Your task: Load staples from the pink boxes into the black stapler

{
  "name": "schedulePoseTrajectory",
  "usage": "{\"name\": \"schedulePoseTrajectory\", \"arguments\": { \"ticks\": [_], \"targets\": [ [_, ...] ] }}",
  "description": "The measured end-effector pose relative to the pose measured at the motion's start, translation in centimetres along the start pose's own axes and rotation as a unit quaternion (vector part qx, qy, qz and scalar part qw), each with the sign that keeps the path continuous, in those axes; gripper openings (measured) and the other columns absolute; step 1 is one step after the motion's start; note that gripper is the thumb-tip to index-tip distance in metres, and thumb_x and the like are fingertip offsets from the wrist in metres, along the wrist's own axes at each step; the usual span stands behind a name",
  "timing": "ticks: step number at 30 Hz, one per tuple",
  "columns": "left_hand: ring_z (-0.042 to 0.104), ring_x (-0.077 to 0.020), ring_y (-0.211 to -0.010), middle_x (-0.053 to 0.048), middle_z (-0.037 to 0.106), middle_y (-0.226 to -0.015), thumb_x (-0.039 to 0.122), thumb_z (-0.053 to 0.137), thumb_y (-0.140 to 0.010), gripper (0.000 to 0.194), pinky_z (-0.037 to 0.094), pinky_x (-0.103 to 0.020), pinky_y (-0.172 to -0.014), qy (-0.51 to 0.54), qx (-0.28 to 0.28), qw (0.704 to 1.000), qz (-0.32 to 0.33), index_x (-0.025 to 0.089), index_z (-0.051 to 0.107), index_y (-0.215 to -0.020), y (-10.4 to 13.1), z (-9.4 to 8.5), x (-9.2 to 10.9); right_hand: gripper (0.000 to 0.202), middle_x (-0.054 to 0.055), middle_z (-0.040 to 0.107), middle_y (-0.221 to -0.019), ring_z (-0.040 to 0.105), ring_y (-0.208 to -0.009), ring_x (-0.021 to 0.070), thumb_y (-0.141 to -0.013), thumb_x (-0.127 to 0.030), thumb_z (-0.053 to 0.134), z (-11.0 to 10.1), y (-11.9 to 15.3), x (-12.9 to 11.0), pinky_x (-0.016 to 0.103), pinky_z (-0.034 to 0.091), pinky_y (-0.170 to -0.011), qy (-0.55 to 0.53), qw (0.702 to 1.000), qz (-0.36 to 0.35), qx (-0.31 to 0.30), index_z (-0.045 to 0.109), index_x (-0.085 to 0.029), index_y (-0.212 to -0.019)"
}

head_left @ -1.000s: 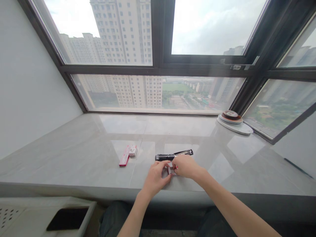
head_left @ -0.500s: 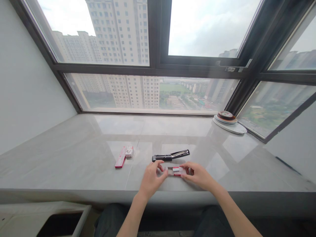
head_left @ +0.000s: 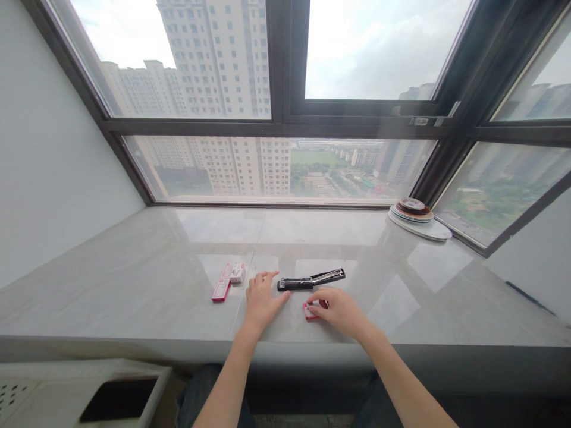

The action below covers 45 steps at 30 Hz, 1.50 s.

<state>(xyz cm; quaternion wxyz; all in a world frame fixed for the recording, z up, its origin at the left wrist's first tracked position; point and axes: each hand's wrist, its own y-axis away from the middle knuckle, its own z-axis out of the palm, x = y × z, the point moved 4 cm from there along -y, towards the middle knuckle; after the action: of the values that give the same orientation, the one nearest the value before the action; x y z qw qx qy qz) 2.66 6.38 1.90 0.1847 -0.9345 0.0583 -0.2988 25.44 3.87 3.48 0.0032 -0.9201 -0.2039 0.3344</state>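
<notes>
My right hand [head_left: 335, 309] pinches a small red and white staple box [head_left: 310, 312] at the counter surface, its fingers covering part of it. My left hand [head_left: 262, 300] has its fingers apart and nothing in it, left of a black stapler [head_left: 295, 284]. The stapler lies with its top swung back to the right, showing the metal inside. Farther left, a flat pink and white box [head_left: 222, 290] lies beside a small white box [head_left: 237, 273].
A stack of plates [head_left: 417, 220] stands at the back right of the tiled ledge [head_left: 134, 291], by the dark window frame [head_left: 276, 129]. Below the ledge on the left is a white plastic bin [head_left: 53, 392] with a dark opening.
My left hand has let go of the staple box and moved left, its fingers spreading. The box's tray, pulled out before, no longer shows. My right hand has moved slightly left.
</notes>
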Motion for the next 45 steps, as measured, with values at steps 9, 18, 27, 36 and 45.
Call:
{"name": "schedulePoseTrajectory", "arguments": {
  "ticks": [9,18,27,36,45],
  "targets": [
    [0.044,-0.0287,-0.127,-0.002,0.058,-0.133,0.042,0.071,-0.088,0.030,0.032,-0.047,-0.108,-0.030,-0.033,0.998,0.033,0.037,0.067,-0.117,2.4,1.0,0.5,0.021,0.000,0.064,-0.080,0.056,-0.072,0.0150,-0.097,-0.036,0.059,1.2,-4.3,-1.6,0.026,0.038,-0.070,0.012,0.998,-0.047,0.037,0.076,-0.027,-0.106],
    [0.044,-0.0282,-0.127,-0.002,0.058,-0.131,0.042,0.068,-0.089,0.028,0.033,-0.047,-0.107,-0.025,-0.043,0.998,0.031,0.036,0.067,-0.116,2.2,0.6,0.4,0.027,0.001,0.068,-0.080,0.060,-0.074,0.0167,-0.093,-0.040,0.064,1.1,-4.6,-1.6,0.026,0.037,-0.070,0.036,0.999,-0.026,0.024,0.074,-0.028,-0.114],
    [0.044,-0.0276,-0.127,-0.002,0.058,-0.132,0.043,0.071,-0.087,0.029,0.034,-0.044,-0.108,-0.023,-0.045,0.999,0.019,0.037,0.068,-0.115,2.0,0.9,0.3,0.033,-0.002,0.059,-0.066,0.053,-0.062,0.0136,-0.092,-0.050,0.060,1.6,-2.1,-1.2,0.024,0.036,-0.059,-0.129,0.990,0.050,0.014,0.072,-0.024,-0.108],
    [0.045,-0.0267,-0.127,0.000,0.058,-0.132,0.043,0.070,-0.088,0.027,0.035,-0.044,-0.108,-0.015,-0.052,0.998,0.016,0.039,0.068,-0.114,2.0,0.8,0.3,0.067,-0.002,0.060,-0.076,0.036,-0.043,0.0060,-0.078,-0.068,0.070,-3.0,1.4,8.3,0.022,0.021,-0.039,-0.340,0.906,0.248,0.042,0.058,-0.024,-0.126],
    [0.045,-0.0281,-0.127,-0.001,0.058,-0.132,0.042,0.070,-0.088,0.028,0.034,-0.047,-0.109,-0.004,-0.054,0.998,0.025,0.038,0.068,-0.116,2.1,0.7,0.4,0.036,0.000,0.063,-0.077,0.053,-0.070,0.0140,-0.082,-0.046,0.071,-4.4,-5.8,-0.3,0.026,0.042,-0.065,-0.176,0.984,-0.009,-0.036,0.071,-0.020,-0.106]
  ]
}}
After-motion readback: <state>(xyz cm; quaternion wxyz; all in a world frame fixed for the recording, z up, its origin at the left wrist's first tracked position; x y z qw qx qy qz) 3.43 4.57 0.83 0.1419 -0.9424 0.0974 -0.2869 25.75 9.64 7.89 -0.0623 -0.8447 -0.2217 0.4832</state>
